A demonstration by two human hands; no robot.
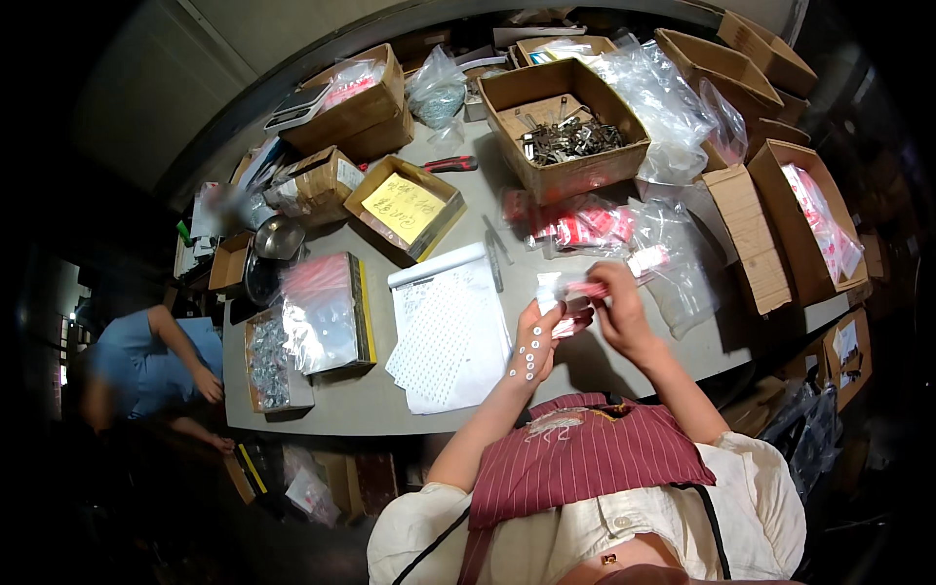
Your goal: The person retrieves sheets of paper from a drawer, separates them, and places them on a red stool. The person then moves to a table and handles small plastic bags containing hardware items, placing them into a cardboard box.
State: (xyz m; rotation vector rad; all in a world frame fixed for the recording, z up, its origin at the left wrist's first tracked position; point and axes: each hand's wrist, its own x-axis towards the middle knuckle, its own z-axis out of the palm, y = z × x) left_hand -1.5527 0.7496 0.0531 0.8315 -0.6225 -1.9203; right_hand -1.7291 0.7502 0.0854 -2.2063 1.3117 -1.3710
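Observation:
My left hand (542,330) is closed around small clear plastic packets with red and white parts (554,290), held above the table's front edge. Pinched at the packets' right side are the fingers of my right hand (620,300); motion smears the detail there. Several small round white stickers (530,357) dot my left wrist and the back of that hand. Left of my hands, a sheet of round stickers (434,341) lies on white papers (453,265). Just beyond my hands is a pile of red-and-white packets (590,224), with empty-looking clear bags (678,278) to its right.
A cardboard box of metal parts (565,136) stands at the back. Leftward are a shallow box with a yellow note (405,210), a red-and-black cutter (450,164), a stack of clear bags (327,317) and a box of small parts (278,361). A person in blue (161,361) is at far left.

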